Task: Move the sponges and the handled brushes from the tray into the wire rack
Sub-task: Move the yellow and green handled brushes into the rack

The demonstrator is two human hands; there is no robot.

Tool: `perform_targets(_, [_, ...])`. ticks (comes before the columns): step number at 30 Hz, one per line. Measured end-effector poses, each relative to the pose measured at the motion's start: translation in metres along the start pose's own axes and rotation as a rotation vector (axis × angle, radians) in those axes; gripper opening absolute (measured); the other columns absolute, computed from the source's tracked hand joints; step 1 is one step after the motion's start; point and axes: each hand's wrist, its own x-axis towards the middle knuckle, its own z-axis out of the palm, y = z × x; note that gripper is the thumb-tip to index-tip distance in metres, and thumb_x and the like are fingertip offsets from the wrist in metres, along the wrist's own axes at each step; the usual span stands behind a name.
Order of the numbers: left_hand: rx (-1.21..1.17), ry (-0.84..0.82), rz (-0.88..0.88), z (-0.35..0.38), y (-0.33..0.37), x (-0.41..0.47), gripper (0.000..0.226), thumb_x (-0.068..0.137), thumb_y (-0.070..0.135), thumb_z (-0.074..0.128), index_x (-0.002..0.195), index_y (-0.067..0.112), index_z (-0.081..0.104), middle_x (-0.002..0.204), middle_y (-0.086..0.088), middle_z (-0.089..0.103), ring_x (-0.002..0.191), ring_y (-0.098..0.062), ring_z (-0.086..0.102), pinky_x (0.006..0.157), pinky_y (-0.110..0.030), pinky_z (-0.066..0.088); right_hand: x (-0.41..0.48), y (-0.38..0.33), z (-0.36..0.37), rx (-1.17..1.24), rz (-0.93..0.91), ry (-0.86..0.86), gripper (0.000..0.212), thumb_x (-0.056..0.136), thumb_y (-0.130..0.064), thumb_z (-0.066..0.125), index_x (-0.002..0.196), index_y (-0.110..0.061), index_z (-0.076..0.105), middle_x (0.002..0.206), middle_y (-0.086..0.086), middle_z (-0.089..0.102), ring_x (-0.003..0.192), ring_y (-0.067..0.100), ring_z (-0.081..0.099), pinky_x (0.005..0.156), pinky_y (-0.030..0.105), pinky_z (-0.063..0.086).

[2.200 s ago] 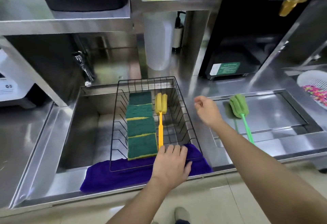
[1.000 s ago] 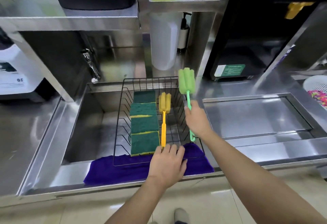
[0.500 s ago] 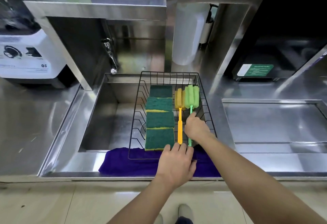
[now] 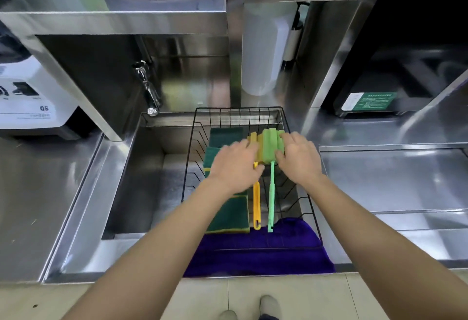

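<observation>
Hands flank the brush heads: your left hand (image 4: 236, 165) and right hand (image 4: 298, 159) lie loosely spread, gripping nothing. Nudge the green brush (image 4: 271, 168) snug beside the yellow brush (image 4: 256, 200) (both already in the wire rack (image 4: 314, 218)), handles parallel, clear of the sponges (image 4: 229, 214).

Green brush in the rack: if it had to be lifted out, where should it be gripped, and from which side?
Probably the bare handle of the green brush, pinched from above at its near half. It lies flat and exposed there, while both hands crowd its sponge head and the yellow brush lies close on its left.
</observation>
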Motion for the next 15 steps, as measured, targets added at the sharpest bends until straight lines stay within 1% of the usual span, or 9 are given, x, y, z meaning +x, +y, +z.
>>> perform_targets(1, [0.058,0.068,-0.001,0.003,-0.005,0.011,0.051,0.089,0.039,0.055,0.13,0.012,0.043,0.125,-0.008,0.052,0.114,-0.025,0.047,0.096,-0.039,0.038,0.004,0.003,0.004,-0.003,-0.017,-0.009,0.047,0.086,-0.027,0.055,0.128,-0.008,0.045,0.123,0.015,0.055,0.112,0.033,0.051,0.088,0.041,0.038])
perform_targets(2, [0.078,0.093,-0.002,0.008,-0.01,0.02,0.059,0.087,0.04,0.057,0.135,0.011,0.038,0.132,-0.009,0.048,0.121,-0.025,0.042,0.101,-0.039,0.034,0.006,0.005,0.008,-0.003,-0.023,-0.031,0.061,0.083,-0.032,0.058,0.136,-0.011,0.036,0.132,0.013,0.049,0.119,0.031,0.046,0.093,0.041,0.035])
perform_targets(4, [0.074,0.045,0.005,0.021,-0.017,0.036,0.082,0.084,0.046,0.06,0.144,0.007,0.021,0.15,-0.011,0.028,0.137,-0.024,0.022,0.112,-0.037,0.018,0.012,0.008,0.015,-0.012,-0.028,-0.088,0.084,0.079,-0.043,0.062,0.146,-0.016,0.019,0.147,0.012,0.034,0.134,0.028,0.033,0.102,0.044,0.029])
perform_targets(5, [0.09,0.002,0.005,0.028,-0.02,0.042,0.091,0.082,0.05,0.06,0.146,0.006,0.013,0.154,-0.011,0.018,0.141,-0.023,0.011,0.114,-0.036,0.009,0.015,0.011,0.019,-0.023,-0.032,-0.114,0.091,0.077,-0.049,0.062,0.148,-0.018,0.012,0.152,0.012,0.027,0.139,0.026,0.026,0.105,0.045,0.026])
perform_targets(7, [0.134,-0.068,-0.014,0.042,-0.024,0.054,0.104,0.079,0.058,0.06,0.147,0.005,0.002,0.157,-0.011,0.004,0.142,-0.022,-0.002,0.114,-0.036,-0.001,0.022,0.015,0.025,-0.042,-0.049,-0.155,0.099,0.074,-0.057,0.061,0.148,-0.021,0.006,0.155,0.011,0.02,0.143,0.023,0.018,0.108,0.046,0.022])
perform_targets(9, [0.145,-0.124,-0.044,0.053,-0.026,0.065,0.11,0.076,0.061,0.061,0.147,0.005,-0.002,0.157,-0.011,-0.001,0.142,-0.021,-0.006,0.113,-0.036,-0.004,0.028,0.019,0.028,-0.062,-0.078,-0.195,0.103,0.071,-0.059,0.062,0.148,-0.023,0.004,0.156,0.01,0.019,0.144,0.021,0.014,0.109,0.048,0.019])
perform_targets(12, [0.158,-0.188,-0.033,0.063,-0.025,0.078,0.114,0.074,0.059,0.065,0.147,0.006,-0.003,0.157,-0.01,-0.001,0.142,-0.022,-0.006,0.113,-0.038,-0.005,0.035,0.023,0.031,-0.078,-0.121,-0.241,0.109,0.067,-0.058,0.067,0.148,-0.022,0.004,0.154,0.007,0.023,0.144,0.02,0.016,0.108,0.047,0.017])
perform_targets(15, [0.164,-0.183,-0.006,0.068,-0.025,0.089,0.117,0.07,0.056,0.07,0.147,0.007,-0.004,0.157,-0.008,0.005,0.142,-0.022,-0.003,0.113,-0.039,-0.004,0.041,0.025,0.031,-0.042,-0.158,-0.216,0.105,0.065,-0.054,0.069,0.147,-0.019,0.012,0.145,0.006,0.034,0.138,0.021,0.025,0.104,0.044,0.016])
